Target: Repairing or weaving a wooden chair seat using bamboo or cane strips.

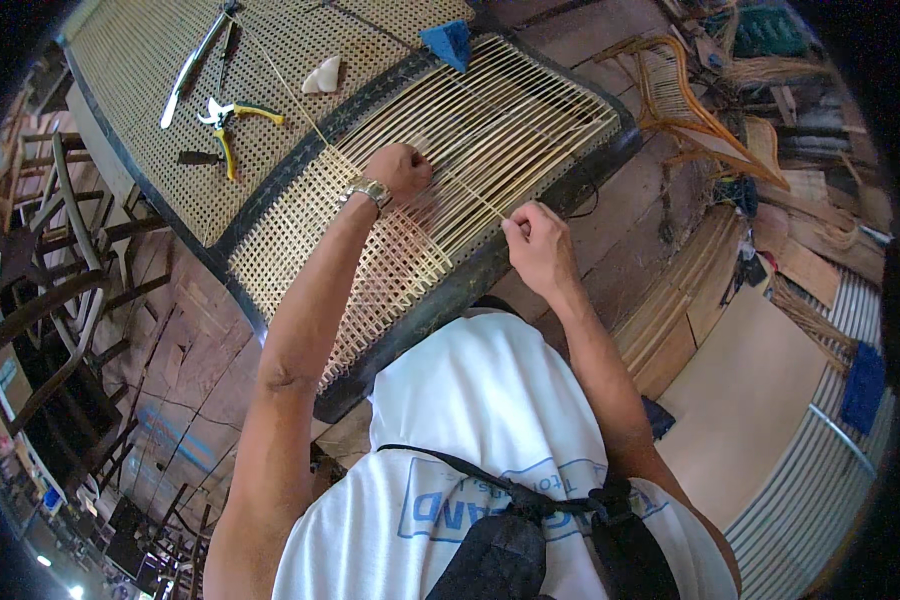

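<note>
Before me lies a dark-framed panel [485,258] with a half-woven cane seat. Its left part is close weave [305,255]; its right part has long parallel cane strands [515,105]. My right hand [544,248] is closed at the near frame edge, pinching a thin cane strand [478,194] that slants across the parallel ones toward my left hand. My left hand [400,172], with a metal watch [370,191] at its wrist, is closed over the edge of the weave; what its fingers hold, if anything, is hidden.
On the finished cane panel [260,190] beyond lie yellow-handled pruning shears [232,112], a long metal blade tool [192,72] and a white lump [322,76]. A blue wedge block [448,45] sits at the far frame. Dark chair frames [60,280] stand left, a rattan chair [685,105] right.
</note>
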The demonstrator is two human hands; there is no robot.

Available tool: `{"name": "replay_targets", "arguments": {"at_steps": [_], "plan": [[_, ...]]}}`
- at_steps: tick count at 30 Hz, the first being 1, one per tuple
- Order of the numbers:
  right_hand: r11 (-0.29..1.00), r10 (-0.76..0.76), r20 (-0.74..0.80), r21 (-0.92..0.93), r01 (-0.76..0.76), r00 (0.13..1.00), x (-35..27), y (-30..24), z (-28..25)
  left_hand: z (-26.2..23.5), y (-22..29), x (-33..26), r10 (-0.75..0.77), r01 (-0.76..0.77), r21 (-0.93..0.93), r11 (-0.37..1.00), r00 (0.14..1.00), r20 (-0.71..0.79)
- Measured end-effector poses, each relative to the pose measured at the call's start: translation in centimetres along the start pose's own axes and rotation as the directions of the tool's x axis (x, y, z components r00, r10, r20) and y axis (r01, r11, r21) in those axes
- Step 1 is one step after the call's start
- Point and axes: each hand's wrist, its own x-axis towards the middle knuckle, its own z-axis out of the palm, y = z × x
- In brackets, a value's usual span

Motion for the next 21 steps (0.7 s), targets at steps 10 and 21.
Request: {"name": "replay_targets", "arguments": {"at_steps": [10,21], "plan": [[0.993,-0.12,-0.006,0.012,0.12,0.993,1.4,-0.5,0.2,-0.2,0.6,-0.8,-0.227,0.281,-0.386,0.879,0.957,0.179],[0.997,-0.072,-0.116,0.029,0.076,0.991,-1.1,-0.9,0.6,1.9,-0.3,1.9,-0.298,0.283,-0.132,0.95,0.948,-0.114]]}}
